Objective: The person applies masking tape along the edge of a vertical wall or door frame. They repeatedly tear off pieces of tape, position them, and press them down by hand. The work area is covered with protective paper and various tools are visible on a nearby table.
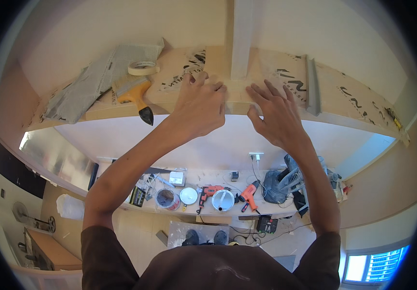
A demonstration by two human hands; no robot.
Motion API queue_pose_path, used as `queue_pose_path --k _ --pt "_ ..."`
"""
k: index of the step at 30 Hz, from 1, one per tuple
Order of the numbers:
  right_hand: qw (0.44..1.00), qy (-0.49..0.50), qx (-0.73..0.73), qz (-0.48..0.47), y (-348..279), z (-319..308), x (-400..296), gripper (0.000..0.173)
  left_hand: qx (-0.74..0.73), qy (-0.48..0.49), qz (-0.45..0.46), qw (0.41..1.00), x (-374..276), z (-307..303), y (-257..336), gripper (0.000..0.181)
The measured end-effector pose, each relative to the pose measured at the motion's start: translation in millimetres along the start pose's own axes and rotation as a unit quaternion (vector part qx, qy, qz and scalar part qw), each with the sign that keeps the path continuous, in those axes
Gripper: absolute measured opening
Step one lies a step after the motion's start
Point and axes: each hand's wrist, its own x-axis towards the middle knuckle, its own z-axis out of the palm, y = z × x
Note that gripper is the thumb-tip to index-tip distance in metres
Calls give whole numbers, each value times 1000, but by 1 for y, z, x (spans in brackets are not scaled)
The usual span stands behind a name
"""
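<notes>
Both hands are at a wooden shelf [172, 104] partly covered with printed protective film. My left hand [204, 103] is on the shelf's front part, left of an upright post [242, 43]. Its fingers are curled, and whether something thin sits between them is hidden. On the post's other side, my right hand [279, 112] has its fingers spread, the tips at the shelf top and nothing visible in them. A wide paintbrush [135, 93] with a yellow handle lies left of my left hand, its black tip past the shelf edge. Behind the brush is a masking tape roll [143, 67].
Grey striped sheeting [96, 81] covers the shelf's left part; a grey metal strip [312, 85] lies right. Below, a counter [197, 174] carries an orange drill [208, 194], a heat gun [250, 195], buckets [167, 199] and a fan [288, 181]. Cables [252, 233] trail near my shoes [191, 237].
</notes>
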Motion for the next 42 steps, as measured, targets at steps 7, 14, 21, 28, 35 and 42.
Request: queue_pose_path --k 7,14,21,28,35,42 --pt "1000 -3 20 -21 -9 13 -4 64 -24 72 74 994 -2 18 9 71" --pt "998 -49 -29 -19 -12 -13 3 78 15 -34 46 998 4 -4 11 69" --pt "999 -53 2 -9 1 11 14 81 26 82 74 994 8 26 0 59" --pt "1000 6 -25 11 -11 15 13 79 76 -6 50 996 31 14 22 50" --pt "980 -175 -57 75 -24 -11 39 76 55 11 46 997 29 18 16 60" --pt "985 -131 -64 88 -8 2 40 85 39 8 8 999 27 13 22 69"
